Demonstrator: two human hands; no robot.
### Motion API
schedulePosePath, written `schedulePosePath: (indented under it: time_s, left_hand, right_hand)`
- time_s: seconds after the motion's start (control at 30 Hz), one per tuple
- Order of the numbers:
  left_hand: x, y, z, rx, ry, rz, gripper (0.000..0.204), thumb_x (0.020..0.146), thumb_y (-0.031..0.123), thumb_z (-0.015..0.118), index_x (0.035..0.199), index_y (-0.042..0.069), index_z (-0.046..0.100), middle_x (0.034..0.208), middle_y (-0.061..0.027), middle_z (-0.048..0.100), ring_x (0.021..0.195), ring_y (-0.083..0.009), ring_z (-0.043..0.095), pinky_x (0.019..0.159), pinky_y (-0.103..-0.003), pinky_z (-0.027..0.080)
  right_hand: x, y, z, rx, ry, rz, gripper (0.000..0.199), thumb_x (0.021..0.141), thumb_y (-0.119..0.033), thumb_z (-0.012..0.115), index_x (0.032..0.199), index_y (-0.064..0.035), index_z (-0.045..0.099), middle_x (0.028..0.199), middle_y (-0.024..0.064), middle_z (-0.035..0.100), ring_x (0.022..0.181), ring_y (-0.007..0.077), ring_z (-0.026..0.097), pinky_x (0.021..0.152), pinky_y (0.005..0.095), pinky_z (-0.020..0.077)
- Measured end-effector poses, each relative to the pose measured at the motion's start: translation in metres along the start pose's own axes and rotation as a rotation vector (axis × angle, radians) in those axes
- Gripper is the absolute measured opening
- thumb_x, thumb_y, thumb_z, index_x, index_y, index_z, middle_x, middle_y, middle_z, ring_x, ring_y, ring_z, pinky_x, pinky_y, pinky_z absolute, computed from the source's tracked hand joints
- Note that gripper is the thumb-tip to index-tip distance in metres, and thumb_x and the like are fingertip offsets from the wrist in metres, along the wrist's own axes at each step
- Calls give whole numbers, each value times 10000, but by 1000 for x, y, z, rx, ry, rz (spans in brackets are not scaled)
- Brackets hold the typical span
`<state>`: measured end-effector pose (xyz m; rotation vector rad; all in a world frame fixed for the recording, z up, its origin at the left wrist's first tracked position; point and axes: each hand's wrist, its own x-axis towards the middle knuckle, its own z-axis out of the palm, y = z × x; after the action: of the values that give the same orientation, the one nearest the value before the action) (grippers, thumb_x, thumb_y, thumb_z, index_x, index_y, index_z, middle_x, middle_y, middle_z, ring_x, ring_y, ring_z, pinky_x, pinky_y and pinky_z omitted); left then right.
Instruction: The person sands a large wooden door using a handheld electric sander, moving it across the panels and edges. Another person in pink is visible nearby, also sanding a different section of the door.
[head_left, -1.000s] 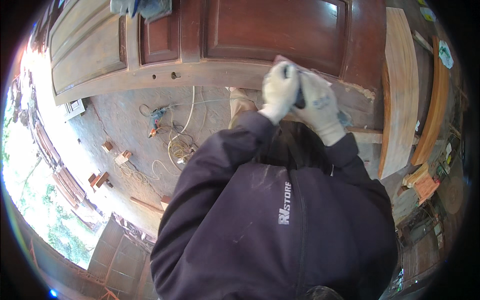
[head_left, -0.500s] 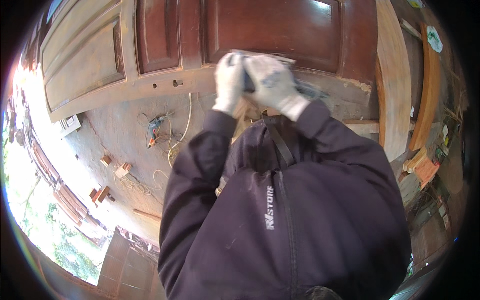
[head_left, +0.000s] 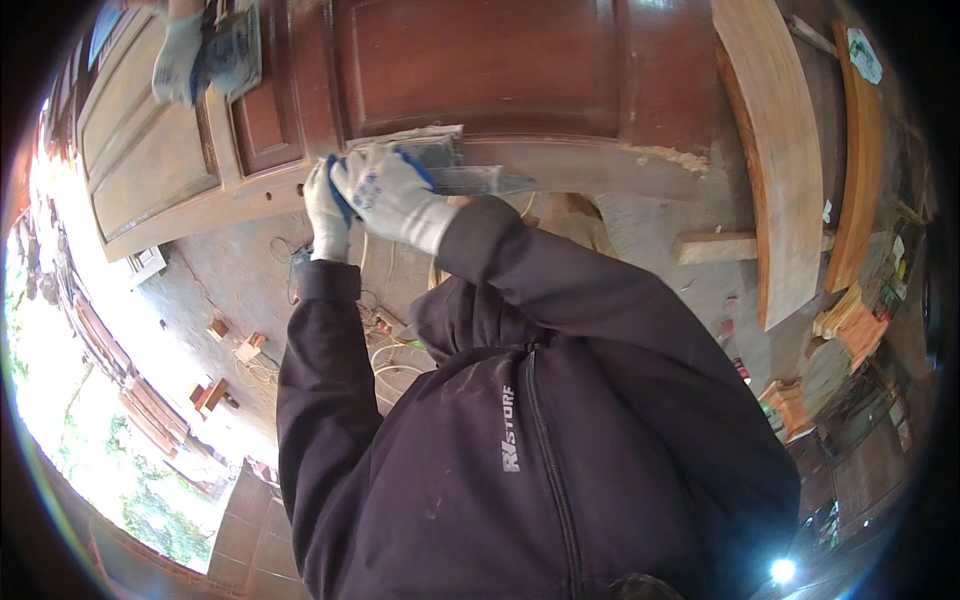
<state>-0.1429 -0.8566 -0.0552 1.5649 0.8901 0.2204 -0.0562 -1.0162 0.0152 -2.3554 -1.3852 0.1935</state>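
mostly hidden sanding sheet (head_left: pixel 425 150) under both gloved hands, left hand (head_left: pixel 324 205) and right hand (head_left: pixel 390 195), grip unclear, on wooden door (head_left: pixel 480 70)

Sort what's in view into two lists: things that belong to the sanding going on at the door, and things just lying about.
In use:
- wooden door
- sheet of sandpaper
- left hand and right hand, both gloved, gripping the sheet
- another person's gloved hand on a second sheet, upper left

Lying about:
- leaning planks
- wood offcuts
- cables on the floor
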Motion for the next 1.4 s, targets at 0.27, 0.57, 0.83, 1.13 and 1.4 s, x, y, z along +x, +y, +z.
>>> schedulePosePath:
  time_s: [0.27,0.57,0.83,1.13,1.4]
  left_hand:
    - [-130,49,267,-33,103,-50,292,982,223,588,1040,-43,694,988,-110,716,889,-181,637,823,-337,511]
    - [-234,109,463,20,-90,-91,226,920,244,597,869,31,654,867,-196,676,858,-410,651,798,-504,496]
    - [-193,87,369,2,-48,-169,255,933,298,615,944,47,655,947,-211,696,924,-392,675,813,-473,518]
    - [-113,25,100,-10,77,-207,297,964,218,644,1105,-40,685,1056,-140,705,947,-179,642,866,-314,507]
    - [-81,31,101,-109,151,-151,289,974,217,624,1076,-47,681,1037,-108,705,913,-164,639,852,-312,509]
  right_hand:
    - [-182,164,-114,132,39,34,667,729,-403,780,1244,-53,541,1253,123,578,1148,280,557,963,422,451]
    - [-349,283,-183,32,-59,272,772,679,-304,854,1336,-42,545,1323,170,603,1259,343,563,1085,466,433]
    - [-261,214,-154,32,-77,161,821,635,-327,847,1340,-43,537,1312,159,591,1245,340,547,1074,449,422]
    - [-104,46,-44,178,-71,-51,430,843,-224,633,1204,0,570,1216,168,597,1115,315,579,938,446,457]
    - [-81,47,-34,61,6,6,443,810,-242,667,1193,-37,581,1119,122,616,1050,276,600,878,418,488]
